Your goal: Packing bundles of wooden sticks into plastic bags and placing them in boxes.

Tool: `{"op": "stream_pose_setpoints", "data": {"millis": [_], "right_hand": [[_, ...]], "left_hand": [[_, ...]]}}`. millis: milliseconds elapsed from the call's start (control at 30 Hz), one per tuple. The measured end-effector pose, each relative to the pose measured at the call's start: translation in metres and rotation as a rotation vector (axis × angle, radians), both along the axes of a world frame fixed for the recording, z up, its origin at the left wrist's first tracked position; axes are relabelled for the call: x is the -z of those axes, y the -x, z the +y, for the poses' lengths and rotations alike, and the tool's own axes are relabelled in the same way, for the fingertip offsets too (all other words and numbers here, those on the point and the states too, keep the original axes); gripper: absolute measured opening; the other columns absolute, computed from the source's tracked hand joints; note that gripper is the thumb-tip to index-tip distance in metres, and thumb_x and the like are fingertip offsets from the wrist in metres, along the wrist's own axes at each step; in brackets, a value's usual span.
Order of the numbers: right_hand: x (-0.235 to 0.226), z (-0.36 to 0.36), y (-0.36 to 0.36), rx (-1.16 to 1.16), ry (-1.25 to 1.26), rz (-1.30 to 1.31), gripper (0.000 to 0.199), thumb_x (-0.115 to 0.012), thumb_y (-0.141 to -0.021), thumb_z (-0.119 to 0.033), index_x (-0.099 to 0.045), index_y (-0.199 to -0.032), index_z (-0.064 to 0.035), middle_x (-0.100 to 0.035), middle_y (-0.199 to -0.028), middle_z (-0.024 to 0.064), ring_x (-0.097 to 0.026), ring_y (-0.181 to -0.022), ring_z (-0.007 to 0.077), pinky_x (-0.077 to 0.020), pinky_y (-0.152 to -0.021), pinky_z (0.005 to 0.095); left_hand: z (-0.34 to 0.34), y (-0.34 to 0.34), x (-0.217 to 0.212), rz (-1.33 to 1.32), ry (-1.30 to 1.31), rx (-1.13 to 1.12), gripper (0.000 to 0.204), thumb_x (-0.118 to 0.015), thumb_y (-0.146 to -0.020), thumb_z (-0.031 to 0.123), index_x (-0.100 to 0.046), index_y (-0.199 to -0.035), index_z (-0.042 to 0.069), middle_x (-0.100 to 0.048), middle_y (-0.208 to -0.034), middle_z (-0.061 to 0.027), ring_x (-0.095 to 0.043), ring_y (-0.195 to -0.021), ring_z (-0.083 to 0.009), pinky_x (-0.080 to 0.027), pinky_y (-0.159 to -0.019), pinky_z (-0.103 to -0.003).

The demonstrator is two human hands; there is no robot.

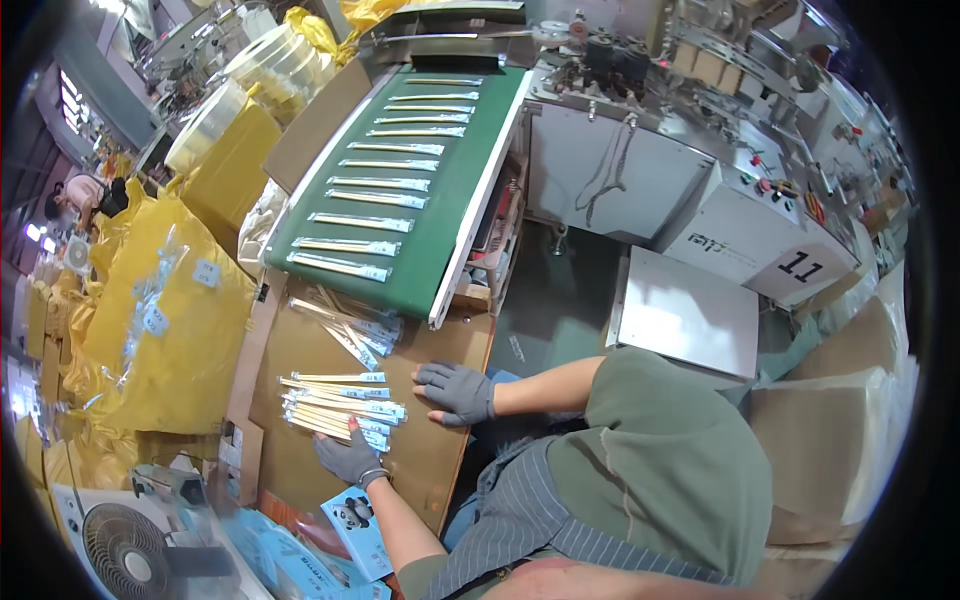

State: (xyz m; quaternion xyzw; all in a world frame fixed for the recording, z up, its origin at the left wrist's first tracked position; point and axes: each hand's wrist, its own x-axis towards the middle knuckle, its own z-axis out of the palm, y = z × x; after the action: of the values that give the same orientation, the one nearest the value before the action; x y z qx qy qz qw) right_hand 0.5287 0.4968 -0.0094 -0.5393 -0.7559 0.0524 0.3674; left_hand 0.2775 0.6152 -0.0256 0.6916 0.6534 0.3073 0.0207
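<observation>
- Wrapped chopstick packs (340,405): loose stack on the brown table (440,480), below the green conveyor (420,190) end.
- Left hand (350,458), grey glove: fingers spread flat, pressing the stack's near edge, gripping nothing.
- Right hand (457,390): open, flat on the table just right of the stack, empty.
- Judgement: square the ends from both sides before lifting; the stray packs (350,330) under the belt need gathering.

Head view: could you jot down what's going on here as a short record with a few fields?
Setting: packing station at the end of a green conveyor belt
On belt: wrapped chopstick packets lying crosswise in a row
Work surface: brown cardboard sheet
Left hand: grey glove, resting on the gathered packet stack
Right hand: grey glove, flat on the cardboard, beside the stack
Nearby: loose packets below the belt end, yellow bags, a fan
</observation>
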Motion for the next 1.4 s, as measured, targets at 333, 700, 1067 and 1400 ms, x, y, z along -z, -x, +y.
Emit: {"op": "stream_pose_setpoints", "data": {"millis": [333,700,1067,1400], "right_hand": [[-0.135,0.179,-0.233,0.426,-0.378,-0.040,0.050,-0.071,-0.077,-0.031,-0.056,-0.116,-0.0035,-0.053,-0.124,0.0220,-0.052,-0.111,0.0385,-0.0416,-0.097,0.0436],[-0.113,0.267,-0.333,0.413,0.163,-0.212,0.061,-0.048,-0.089,-0.053,-0.051,-0.123,-0.0022,-0.054,-0.119,0.0244,-0.052,-0.111,0.0392,-0.0408,-0.095,0.0405],[-0.095,0.205,0.021,0.098,0.209,-0.265,0.080,-0.048,-0.085,-0.060,-0.045,-0.126,0.0081,-0.046,-0.129,0.0302,-0.044,-0.123,0.0403,-0.0344,-0.103,0.0434],[-0.068,0.211,0.102,-0.103,0.814,0.146,0.084,-0.062,-0.063,-0.069,-0.064,-0.106,0.0034,-0.064,-0.102,0.0275,-0.062,-0.100,0.0364,-0.0467,-0.087,0.0394]], "left_hand": [[-0.010,-0.012,-0.028,-0.054,0.104,0.096,0.074,-0.068,-0.075,0.037,-0.042,-0.132,-0.004,-0.046,-0.132,-0.0272,-0.043,-0.121,-0.0421,-0.032,-0.104,-0.047],[-0.009,-0.015,-0.030,-0.103,-0.053,0.156,0.068,-0.070,-0.077,0.038,-0.048,-0.128,-0.001,-0.052,-0.126,-0.0211,-0.048,-0.116,-0.0359,-0.035,-0.101,-0.042],[0.007,-0.046,-0.023,-0.262,0.070,0.045,0.049,-0.046,-0.095,0.034,-0.048,-0.124,-0.006,-0.054,-0.118,-0.0283,-0.049,-0.112,-0.0419,-0.037,-0.096,-0.042],[0.047,-0.028,-0.044,-1.857,0.578,0.071,0.054,-0.059,-0.090,0.045,-0.053,-0.122,0.002,-0.062,-0.112,-0.0103,-0.061,-0.095,-0.0211,-0.048,-0.087,-0.031]]}}
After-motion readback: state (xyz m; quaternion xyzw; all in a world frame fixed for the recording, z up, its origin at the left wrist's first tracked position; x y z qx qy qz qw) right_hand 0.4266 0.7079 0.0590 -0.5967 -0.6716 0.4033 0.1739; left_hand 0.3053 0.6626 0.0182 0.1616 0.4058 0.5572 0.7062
